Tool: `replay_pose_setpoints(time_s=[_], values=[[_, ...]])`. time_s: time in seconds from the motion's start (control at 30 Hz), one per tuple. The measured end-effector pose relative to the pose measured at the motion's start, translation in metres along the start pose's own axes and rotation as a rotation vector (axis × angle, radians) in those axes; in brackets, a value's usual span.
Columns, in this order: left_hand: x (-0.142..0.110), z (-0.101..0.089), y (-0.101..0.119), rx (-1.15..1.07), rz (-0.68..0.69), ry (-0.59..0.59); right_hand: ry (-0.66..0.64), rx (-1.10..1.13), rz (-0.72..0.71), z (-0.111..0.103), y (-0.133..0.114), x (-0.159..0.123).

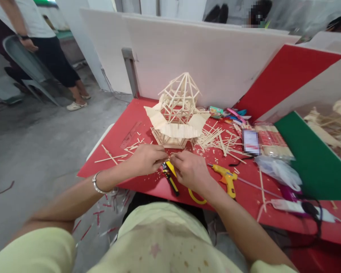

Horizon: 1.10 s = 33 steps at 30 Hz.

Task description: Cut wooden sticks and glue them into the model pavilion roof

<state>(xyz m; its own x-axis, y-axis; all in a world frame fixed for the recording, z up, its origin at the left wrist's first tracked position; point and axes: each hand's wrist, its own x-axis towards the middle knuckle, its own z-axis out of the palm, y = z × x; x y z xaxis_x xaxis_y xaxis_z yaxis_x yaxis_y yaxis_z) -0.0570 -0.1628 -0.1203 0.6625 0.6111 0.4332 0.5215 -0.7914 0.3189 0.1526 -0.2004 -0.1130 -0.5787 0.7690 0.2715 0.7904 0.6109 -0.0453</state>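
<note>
My left hand (149,159) and my right hand (189,168) meet over the red tabletop, fingertips pinched close together. A tiny pale bit seems to sit between them, too small to make out. Just beyond stands a lantern-like model (180,131) built of thin wooden sticks, with an open cone-shaped frame on top and flat slatted panels around its middle. Below my fingers lies a yellow-and-black hand tool (170,180), partly covered by my right hand. A yellow curved handle or ring (197,198) shows under my right wrist.
Loose wooden sticks (216,140) are strewn right of the model, others (110,155) to its left. On the right are a yellow glue gun (227,178), a phone (251,142), a plastic bag (278,170) and a power strip (290,206). White boards (204,57) rise behind; a person stands far left.
</note>
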Motion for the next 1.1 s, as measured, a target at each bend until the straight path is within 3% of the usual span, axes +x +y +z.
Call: replay_pose_setpoints(time_s=[0.1, 0.27, 0.3, 0.4, 0.5, 0.67, 0.93, 1.1], values=[[-0.018, 0.014, 0.006, -0.105, -0.074, 0.037, 0.001, 0.005, 0.009, 0.005, -0.008, -0.012], [-0.051, 0.028, -0.001, -0.340, -0.435, 0.290, 0.252, 0.052, 0.235, 0.023, -0.037, -0.044], [-0.058, 0.032, -0.004, -0.413, -0.533, 0.337, 0.241, 0.055, 0.267, 0.031, -0.045, -0.050], [-0.079, 0.043, -0.008, -0.692, -0.817, 0.441, 0.045, 0.063, 0.319, 0.059, -0.062, -0.061], [-0.090, 0.050, -0.005, -0.986, -0.992, 0.472, -0.056, 0.053, 0.328, 0.078, -0.066, -0.059], [-0.098, 0.051, 0.000, -1.171, -1.107, 0.503, -0.083, -0.037, 0.361, 0.078, -0.058, -0.044], [-0.105, 0.055, -0.003, -1.252, -1.081, 0.480, -0.329, -0.146, 0.498, 0.088, -0.064, -0.014], [-0.113, 0.050, -0.002, -1.273, -1.114, 0.537, -0.424, -0.083, 0.414, 0.080, -0.058, -0.011]])
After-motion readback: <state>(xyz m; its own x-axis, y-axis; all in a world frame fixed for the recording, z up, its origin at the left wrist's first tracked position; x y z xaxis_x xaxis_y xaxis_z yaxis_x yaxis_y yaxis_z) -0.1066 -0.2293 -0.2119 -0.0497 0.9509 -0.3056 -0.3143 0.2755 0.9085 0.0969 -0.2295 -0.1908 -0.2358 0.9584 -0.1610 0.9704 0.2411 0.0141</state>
